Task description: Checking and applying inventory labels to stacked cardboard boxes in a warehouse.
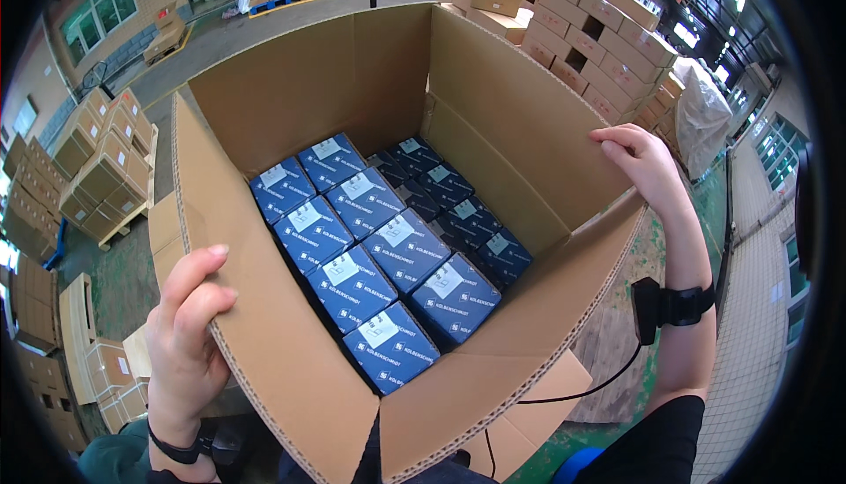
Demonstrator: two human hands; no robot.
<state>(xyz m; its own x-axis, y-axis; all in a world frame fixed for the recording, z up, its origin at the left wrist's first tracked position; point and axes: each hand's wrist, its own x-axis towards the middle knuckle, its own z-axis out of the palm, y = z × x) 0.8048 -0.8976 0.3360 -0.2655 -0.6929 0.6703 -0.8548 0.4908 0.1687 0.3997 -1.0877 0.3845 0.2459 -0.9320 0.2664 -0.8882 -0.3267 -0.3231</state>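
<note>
Had the left hand point(187, 336) curled over the left flap point(264, 325) of that open carton point(308, 78) and the right hand point(643, 165) pinching the right flap point(520, 122), prob to hold it wide around those blue boxes point(423, 259) packed snug inside.

We saw white brand lettering point(407, 361) and a small emblem repeated across the blue boxes point(404, 249), with a pale printed label point(342, 270) on top of each nearer one. The stacked cartons point(610, 65) carried reddish print too small for us to read.
</note>
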